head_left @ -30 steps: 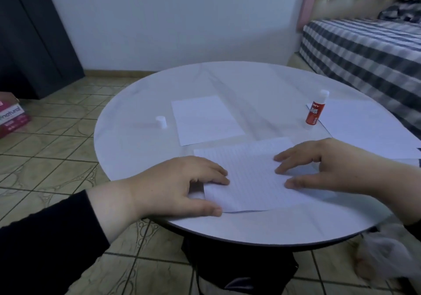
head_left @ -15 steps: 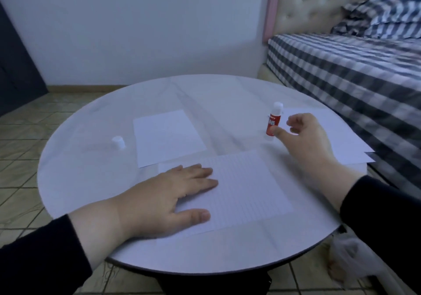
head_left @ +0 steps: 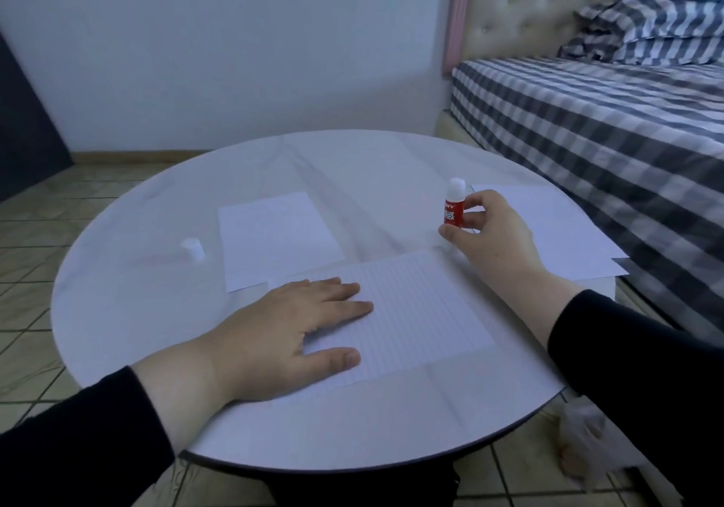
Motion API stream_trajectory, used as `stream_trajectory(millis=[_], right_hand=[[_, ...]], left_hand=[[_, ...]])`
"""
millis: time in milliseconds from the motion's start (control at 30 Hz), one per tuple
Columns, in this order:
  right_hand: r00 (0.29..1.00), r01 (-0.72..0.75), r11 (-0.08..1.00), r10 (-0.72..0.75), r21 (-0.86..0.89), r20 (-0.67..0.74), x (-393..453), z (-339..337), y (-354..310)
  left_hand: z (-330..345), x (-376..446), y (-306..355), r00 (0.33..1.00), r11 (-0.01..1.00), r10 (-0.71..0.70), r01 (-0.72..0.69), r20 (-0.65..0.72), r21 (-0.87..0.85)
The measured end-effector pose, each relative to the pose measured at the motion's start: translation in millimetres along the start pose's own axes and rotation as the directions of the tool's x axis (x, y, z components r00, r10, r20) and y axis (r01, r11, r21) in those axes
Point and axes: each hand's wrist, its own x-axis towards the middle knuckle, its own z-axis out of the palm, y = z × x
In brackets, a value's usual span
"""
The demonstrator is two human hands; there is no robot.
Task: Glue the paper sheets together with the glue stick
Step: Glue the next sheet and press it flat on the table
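Observation:
A lined paper sheet (head_left: 415, 310) lies near the front of the round white table (head_left: 352, 177). My left hand (head_left: 290, 334) rests flat on its left part, fingers spread. A red glue stick (head_left: 453, 208) with a white uncapped tip stands upright behind the sheet, and my right hand (head_left: 493, 232) holds it between thumb and fingers. A plain white sheet (head_left: 274, 240) lies further back on the left. More white sheets (head_left: 564, 228) lie at the right edge, partly behind my right hand. The glue stick's white cap (head_left: 194, 250) sits left of the plain sheet.
A bed (head_left: 611, 130) with a grey checked cover and a padded headboard stands close to the table's right side. Tiled floor (head_left: 47, 208) surrounds the table on the left. A crumpled white plastic bag (head_left: 587, 451) lies on the floor at the lower right.
My right hand left the lined sheet, reached back to the glue stick and closed on it. My left hand flattened on the sheet. The camera view swung to the right.

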Motion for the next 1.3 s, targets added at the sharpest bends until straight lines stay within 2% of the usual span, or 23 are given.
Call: stream_trajectory(millis=[133,200,333,433,567,700,933,1067,1200,1300], right_hand=[[0.982,0.093,0.996,-0.089,-0.013,0.168,-23,-21,-10],[0.972,0.126,0.992,-0.123,0.0,0.199,-28,-30,-13],[0.972,0.054,0.989,-0.084,0.14,0.219,-29,-36,-16],[0.971,0.015,0.983,-0.058,0.183,0.233,-29,-32,-17],[0.971,0.03,0.979,-0.076,0.2,0.227,-30,-26,-18],[0.967,0.07,0.969,-0.125,0.236,0.224,-32,-20,-22],[0.956,0.187,0.963,-0.224,0.194,0.188,-35,-11,-21],[0.958,0.245,0.95,-0.268,0.194,0.104,-35,-10,-21],[0.963,0.239,0.935,-0.264,0.261,0.064,-33,-7,-25],[0.964,0.227,0.948,-0.252,0.224,0.09,-32,-1,-24]], left_hand=[[-5,-7,1,1.0,1.0,-0.014,0.014,0.013,0.021],[-11,-7,2,1.0,0.999,-0.012,0.013,-0.01,0.052],[-13,7,18,0.995,0.998,-0.002,0.008,-0.095,0.061],[-5,17,27,0.997,0.997,-0.072,0.072,-0.021,0.019],[6,20,25,0.995,0.997,-0.079,0.079,0.068,0.009],[10,20,22,0.997,0.998,-0.066,0.065,0.051,0.01],[12,19,21,0.998,0.998,-0.062,0.061,0.033,0.014],[12,17,22,0.998,0.998,-0.068,0.068,0.013,0.001],[12,15,24,0.997,0.997,-0.078,0.078,0.004,-0.005],[13,15,23,0.997,0.997,-0.082,0.082,0.0,0.002]])
